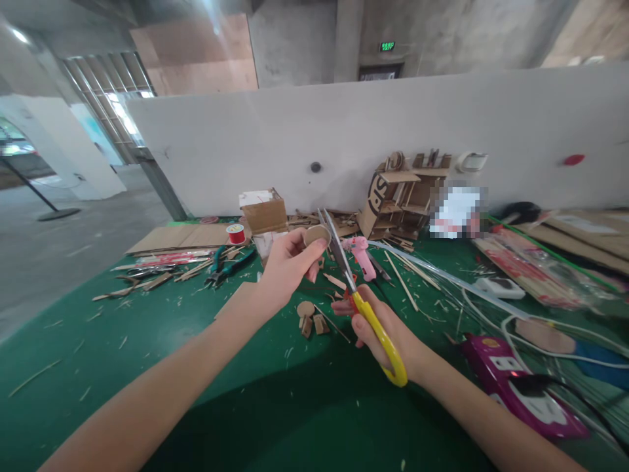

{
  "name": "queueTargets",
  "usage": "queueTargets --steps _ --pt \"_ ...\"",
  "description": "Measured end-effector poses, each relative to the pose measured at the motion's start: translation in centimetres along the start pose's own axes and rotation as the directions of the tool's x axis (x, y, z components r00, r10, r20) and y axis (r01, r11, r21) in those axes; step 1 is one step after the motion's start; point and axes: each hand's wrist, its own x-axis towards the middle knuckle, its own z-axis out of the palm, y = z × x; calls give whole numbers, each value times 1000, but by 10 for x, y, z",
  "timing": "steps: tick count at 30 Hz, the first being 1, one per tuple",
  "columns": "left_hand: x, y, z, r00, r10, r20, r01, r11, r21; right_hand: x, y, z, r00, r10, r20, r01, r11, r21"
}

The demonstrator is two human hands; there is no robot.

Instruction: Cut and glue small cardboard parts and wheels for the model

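Note:
Between the thumb and fingers of my left hand point(289, 259) is a small round cardboard disc point(317, 235), held up above the table. My right hand point(381, 324) is closed on a pair of scissors point(366, 308) with yellow handles. Their metal blades point up and away, slightly parted at the tips, right beside the disc's right edge. Whether the blades touch the cardboard I cannot tell. Below the hands, another cardboard disc point(305, 309) lies on the green table point(236, 400) with small cardboard pieces point(321, 324) around it.
A pink glue gun point(362, 255) lies behind the scissors. Pliers point(234, 265), a red thread spool point(236, 233) and a cardboard box point(264, 213) are at the left. A cardboard shelf model point(398, 200) stands at the back; a purple power strip point(521, 387) with cables lies right.

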Motion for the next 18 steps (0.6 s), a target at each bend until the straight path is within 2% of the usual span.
queueTargets --steps 6,12,18 --pt "-2 0 3 999 -22 -31 22 1000 18 2 -6 -1 1000 2 19 -3 1000 18" --pt "-4 2 4 999 13 -41 -9 996 90 1 -7 0 1000 6 3 -6 1000 -27" --pt "-3 -1 5 998 29 -54 -25 996 81 1 -6 2 1000 -15 -1 15 1000 4"
